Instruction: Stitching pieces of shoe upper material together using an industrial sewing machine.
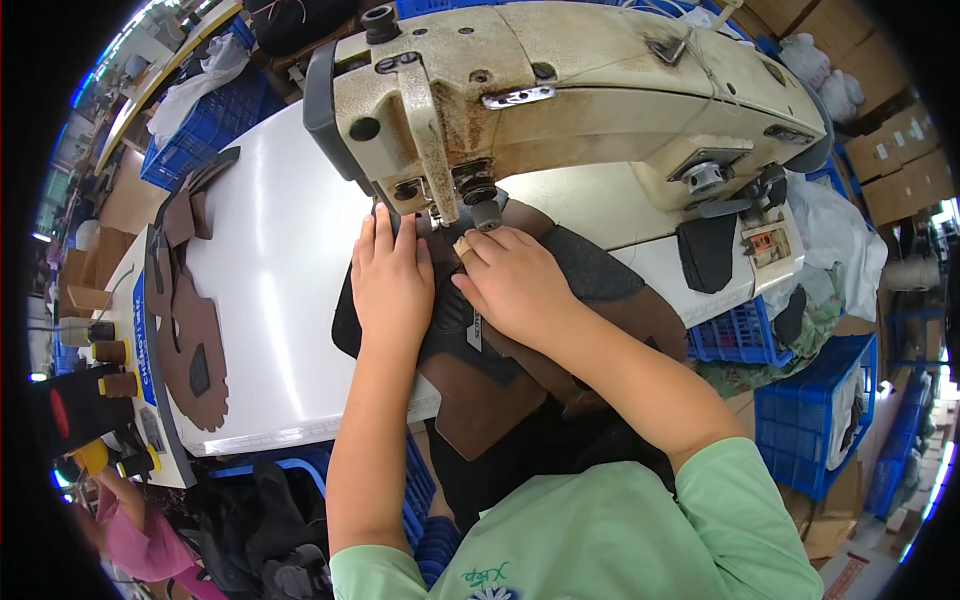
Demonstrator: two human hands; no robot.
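Lying flat under both hands, the brown and black leather piece sits on the white desk just in front of the needle area of the cream sewing machine. Its far edge reaches up to the presser foot, while a brown flap hangs off the near edge of the desk toward the person's lap.

The left hand presses down on the left part of the piece, palm flat and fingers stretched toward the needle; its grip is released, grasping nothing, only holding the material down. The right hand rests on the middle of the piece with its fingers curled loosely and the fingertips touching the leather right beside the foot; that grip too is unclenched, pinning rather than holding.

Judging by how things lie, the piece is placed at the needle and being guided. How much of the seam is sewn cannot be told, since the hands and the machine head cover the stitch line.

Further left on the desk lies a stack of brown cut pieces, well apart from the hands. Thread spools stand at the desk's left end. Blue crates sit on the right, below the desk, and cardboard boxes stand far right.
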